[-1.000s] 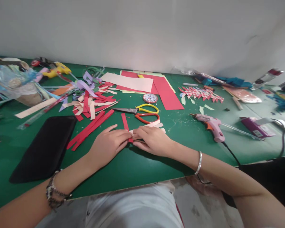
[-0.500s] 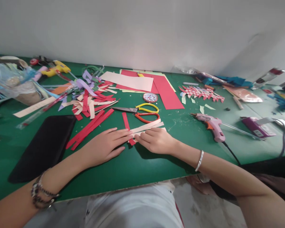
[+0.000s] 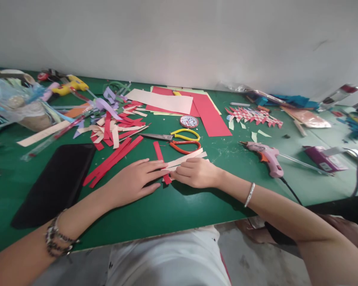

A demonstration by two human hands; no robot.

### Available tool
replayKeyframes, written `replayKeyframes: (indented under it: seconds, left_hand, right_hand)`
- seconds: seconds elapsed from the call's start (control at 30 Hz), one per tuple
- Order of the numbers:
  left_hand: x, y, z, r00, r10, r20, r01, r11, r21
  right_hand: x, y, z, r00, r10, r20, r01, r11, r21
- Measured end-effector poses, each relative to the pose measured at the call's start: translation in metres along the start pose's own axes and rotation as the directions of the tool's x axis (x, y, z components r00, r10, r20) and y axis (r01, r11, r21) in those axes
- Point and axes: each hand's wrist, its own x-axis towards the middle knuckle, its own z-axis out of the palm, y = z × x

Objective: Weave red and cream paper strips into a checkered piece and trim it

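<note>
My left hand (image 3: 139,179) lies flat with its fingers stretched out, the fingertips on the left ends of some cream paper strips (image 3: 185,159) and a red paper strip (image 3: 158,151). The red strip crosses the cream ones near their left ends. Curled over the cream strips, my right hand (image 3: 195,172) presses them with thumb and fingers together; its palm side is hidden. Just beyond the hands lie scissors (image 3: 179,138) with one yellow and one orange handle. Two longer red strips (image 3: 115,161) rest left of my left hand.
A black pouch-like case (image 3: 55,184) lies at left, below a heap of cut strips (image 3: 113,125). Red and cream sheets (image 3: 164,100) are behind. At right are a pink glue gun (image 3: 265,155), a woven red-and-white piece (image 3: 253,116) and a purple box (image 3: 323,158).
Both hands stay on the strips with only slight shifts. My left hand has moved a little to the right over the red strip's crossing.
</note>
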Motion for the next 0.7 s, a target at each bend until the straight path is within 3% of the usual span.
replayKeyframes:
  seconds: [0.17, 0.33, 0.53, 0.7]
  left_hand:
    - [0.007, 0.003, -0.001, 0.998, 0.039, -0.053, -0.038, 0.999, 0.019]
    - [0.016, 0.007, -0.001, 0.989, 0.051, -0.141, -0.037, 0.994, 0.099]
    - [0.016, -0.001, 0.003, 0.982, 0.119, -0.145, -0.104, 0.989, 0.109]
    - [0.015, -0.002, 0.002, 0.987, 0.106, -0.118, -0.094, 0.99, 0.106]
  right_hand:
    - [-0.007, 0.003, -0.001, 1.0, -0.007, 0.008, 0.007, 1.0, -0.01]
    - [-0.008, 0.004, 0.0, 0.998, -0.014, -0.055, 0.015, 1.0, 0.014]
    - [-0.011, 0.005, 0.001, 1.0, -0.003, 0.004, 0.003, 0.996, 0.087]
    - [-0.01, 0.005, 0.0, 1.0, -0.008, 0.026, 0.006, 0.996, 0.088]
